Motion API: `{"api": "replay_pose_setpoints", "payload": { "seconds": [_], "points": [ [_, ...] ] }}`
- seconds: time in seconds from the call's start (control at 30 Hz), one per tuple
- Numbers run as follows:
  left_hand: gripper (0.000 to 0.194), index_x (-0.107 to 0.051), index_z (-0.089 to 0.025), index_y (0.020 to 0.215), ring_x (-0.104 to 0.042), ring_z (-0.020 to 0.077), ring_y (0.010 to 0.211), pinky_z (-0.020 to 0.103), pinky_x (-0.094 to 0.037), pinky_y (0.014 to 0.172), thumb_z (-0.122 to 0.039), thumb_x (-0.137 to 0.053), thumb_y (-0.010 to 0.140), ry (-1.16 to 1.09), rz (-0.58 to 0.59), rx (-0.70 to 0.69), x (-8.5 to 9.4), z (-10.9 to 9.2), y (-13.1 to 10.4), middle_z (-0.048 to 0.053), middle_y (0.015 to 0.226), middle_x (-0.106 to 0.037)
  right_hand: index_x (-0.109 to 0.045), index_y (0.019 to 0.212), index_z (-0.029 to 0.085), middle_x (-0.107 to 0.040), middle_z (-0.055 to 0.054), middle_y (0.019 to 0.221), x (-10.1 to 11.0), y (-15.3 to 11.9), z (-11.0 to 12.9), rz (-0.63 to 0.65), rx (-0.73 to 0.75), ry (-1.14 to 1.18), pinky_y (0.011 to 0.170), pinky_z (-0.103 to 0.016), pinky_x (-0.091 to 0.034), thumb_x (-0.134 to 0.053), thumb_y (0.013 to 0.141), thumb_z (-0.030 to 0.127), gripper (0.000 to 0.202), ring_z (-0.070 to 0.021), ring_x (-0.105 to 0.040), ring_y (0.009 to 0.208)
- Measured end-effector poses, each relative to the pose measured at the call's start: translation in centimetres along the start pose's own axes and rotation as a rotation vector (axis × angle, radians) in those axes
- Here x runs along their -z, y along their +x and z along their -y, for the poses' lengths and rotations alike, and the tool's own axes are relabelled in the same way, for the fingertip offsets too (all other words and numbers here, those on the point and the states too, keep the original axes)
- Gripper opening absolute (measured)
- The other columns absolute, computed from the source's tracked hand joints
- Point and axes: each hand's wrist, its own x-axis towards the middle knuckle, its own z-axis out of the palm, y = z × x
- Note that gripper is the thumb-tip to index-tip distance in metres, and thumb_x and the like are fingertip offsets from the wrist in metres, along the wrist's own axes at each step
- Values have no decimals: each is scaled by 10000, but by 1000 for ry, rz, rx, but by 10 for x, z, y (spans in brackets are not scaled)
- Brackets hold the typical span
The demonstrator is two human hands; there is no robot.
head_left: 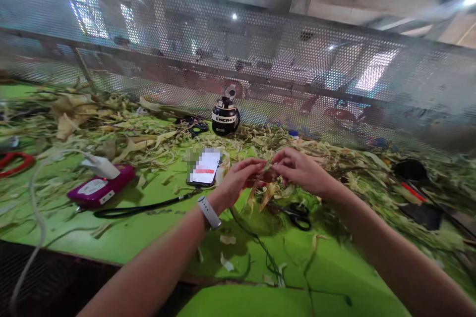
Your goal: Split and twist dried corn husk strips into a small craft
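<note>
My left hand [243,178], with a light strap [208,212] on its wrist, pinches one side of a small bundle of dry husk strips [267,193]. From the right, my right hand [292,168] closes its fingers on the upper part of the same bundle, fingertips close to those of my left hand. Something red shows partly beneath the hands. Thin dark stems [260,242] trail down toward the table's near edge. Black-handled scissors [299,216] lie just below my right hand. A phone [204,167] with a lit screen lies left of my left hand.
Husk scraps litter the green table [159,233]. A black bottle [225,118] stands near the perforated metal screen [260,59]. At left are a magenta power bank [100,189], a white plug [100,166] with cable, and red-handled scissors [17,162]. More black scissors [197,128] lie behind the phone.
</note>
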Motion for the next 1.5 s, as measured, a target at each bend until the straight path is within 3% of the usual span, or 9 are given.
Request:
{"api": "replay_pose_setpoints", "payload": {
  "seconds": [0.27, 0.37, 0.5, 0.63, 0.8, 0.87, 1.03, 1.2, 1.5],
  "points": [
    [243, -659, -126, 838, -583, 92, 600, 215, -455, 600, -311, -709, 688, 21, 93, 42, 7, 12, 4, 27, 706, -652, -437, 1217, 149, -635, -7, 732, -8, 0, 3, 77, 126, -165, 561, -241, -450, -523, 828, 240, 409, -117, -582, 594],
    [161, -640, -143, 799, -604, 98, 639, 234, -477, 674, -222, -711, 678, -117, 37, -34, 5, 10, 5, 10, 746, -662, -392, 1280, 163, -664, -42, 807, -2, -3, 4, 119, 55, 0, 572, -267, -490, -532, 836, 321, 492, -130, -617, 601],
    [82, -610, -142, 749, -627, 122, 664, 272, -490, 735, -118, -626, 672, -350, -4, -69, 2, 2, 6, -11, 700, -650, -483, 1194, 159, -665, -52, 807, 9, -5, -1, 48, -67, 279, 544, -261, -518, -454, 870, 316, 361, -110, -616, 542],
    [75, -604, -124, 678, -594, 132, 575, 315, -493, 745, -135, -530, 672, -501, 8, -12, 2, -1, 6, 0, 540, -583, -579, 1081, 161, -646, -34, 823, 12, -4, -6, -57, -36, 334, 434, -183, -456, -517, 803, 228, 293, -62, -548, 496],
    [109, -580, -142, 616, -551, 129, 522, 337, -487, 743, -180, -492, 670, -565, -8, -12, 2, 0, 4, 11, 519, -556, -344, 1357, 242, -661, 10, 714, 10, -3, -8, 86, -50, 366, 321, -157, -358, -533, 812, 272, 578, -44, -466, 352],
    [112, -571, -150, 596, -550, 135, 525, 337, -482, 750, -199, -500, 667, -564, 4, -12, 2, 2, 4, 8, 493, -536, -418, 1304, 217, -684, -24, 767, 6, -1, -10, 88, -56, 364, 364, -172, -410, -545, 820, 332, 514, -70, -553, 413],
    [82, -616, -135, 643, -578, 145, 596, 308, -456, 759, -213, -592, 653, -448, 21, 40, 1, 11, 5, 14, 528, -571, -623, 950, 156, -668, -19, 717, -4, 2, -11, -142, 79, 308, 401, -179, -442, -641, 754, 358, 282, -74, -580, 444],
    [116, -660, -130, 738, -592, 115, 791, 232, -409, 775, -140, -709, 634, -231, -86, 9, 2, 20, 8, 25, 809, -667, -619, 908, 147, -653, -3, 661, 0, -1, -6, -252, 103, 307, 404, -201, -468, -652, 742, 341, 257, -72, -559, 405],
    [175, -626, -114, 800, -608, 136, 637, 254, -480, 641, -284, -637, 758, -180, 98, 209, 5, 22, 2, 50, 690, -645, -597, 923, 138, -625, 16, 608, 2, -3, -4, -272, 113, 316, 415, -187, -466, -612, 762, 285, 219, -57, -533, 406]
  ]
}}
